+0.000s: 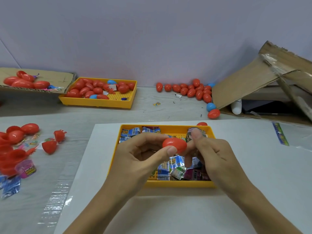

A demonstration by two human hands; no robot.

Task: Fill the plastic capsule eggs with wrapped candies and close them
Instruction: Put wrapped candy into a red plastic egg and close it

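Both hands, left hand (143, 154) and right hand (211, 152), are pinching the red plastic capsule egg (174, 145); uneven pressing is risking a misaligned seam or slipping.

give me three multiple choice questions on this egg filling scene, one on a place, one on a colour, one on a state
1. Where does the nearer yellow plastic tray of wrapped candies stand?
A. on the white sheet
B. on the cardboard flap
C. inside the cardboard box

2. What colour is the plastic capsule egg held between the two hands?
A. blue
B. red
C. yellow

3. What state is that held egg in?
A. two separate halves
B. lying in the tray
C. closed, held in the fingers of both hands

Answers:
1 A: the tray rests on the white sheet in front of the person.
2 B: its shell is red, like most eggs in the far yellow plastic tray.
3 C: the left hand pinches it between thumb and fingers, the right hand closes on its other end, and it shows as one whole egg above the candies.
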